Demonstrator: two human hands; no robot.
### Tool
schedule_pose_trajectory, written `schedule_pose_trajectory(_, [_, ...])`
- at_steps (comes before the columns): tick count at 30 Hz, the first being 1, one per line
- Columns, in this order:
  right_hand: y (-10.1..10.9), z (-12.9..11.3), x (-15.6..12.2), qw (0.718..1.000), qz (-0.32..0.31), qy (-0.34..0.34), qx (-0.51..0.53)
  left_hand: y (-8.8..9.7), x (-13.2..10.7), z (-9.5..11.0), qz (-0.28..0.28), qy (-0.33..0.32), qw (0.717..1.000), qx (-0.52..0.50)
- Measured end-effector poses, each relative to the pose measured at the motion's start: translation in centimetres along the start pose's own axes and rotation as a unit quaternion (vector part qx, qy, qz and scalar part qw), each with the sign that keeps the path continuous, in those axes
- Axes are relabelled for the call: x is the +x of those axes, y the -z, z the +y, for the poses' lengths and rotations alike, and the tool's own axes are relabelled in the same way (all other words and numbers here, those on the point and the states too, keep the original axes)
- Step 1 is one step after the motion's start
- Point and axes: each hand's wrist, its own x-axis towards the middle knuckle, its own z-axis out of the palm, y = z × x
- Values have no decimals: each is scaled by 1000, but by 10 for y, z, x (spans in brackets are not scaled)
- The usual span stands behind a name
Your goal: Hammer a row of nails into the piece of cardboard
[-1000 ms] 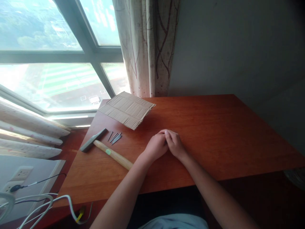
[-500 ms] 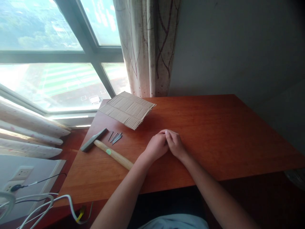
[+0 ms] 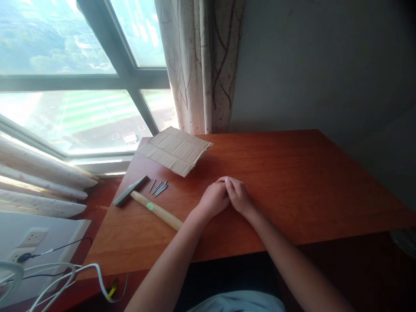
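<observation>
My left hand [image 3: 213, 198] and my right hand [image 3: 239, 197] rest together on the wooden table [image 3: 286, 182], fingers folded in against each other. Both are closed, and no object shows in them. To the left lies a hammer [image 3: 159, 211] with a steel head and a pale wooden handle bearing a green sticker; my left forearm hides the handle's end. Several steel nails [image 3: 160, 189] lie in a loose bunch beyond the handle, one a little apart. Behind them, a piece of corrugated cardboard [image 3: 177, 149] sits near the table's far left corner.
A window [image 3: 94, 112] and a patterned curtain [image 3: 204, 65] stand behind the table's left side. White cables [image 3: 97, 273] loop at the near left corner, close to a wall socket [image 3: 34, 237]. A grey wall [image 3: 308, 65] rises behind the table.
The view has tilted very slightly, so the hammer, nails and window appear a little further right. My hands have stayed folded in the same place.
</observation>
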Motion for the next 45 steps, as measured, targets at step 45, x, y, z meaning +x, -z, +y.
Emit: schedule_pose_trajectory(45, [1, -2, 0, 1000, -6, -9, 1, 2, 0, 0, -21, 14, 999, 24])
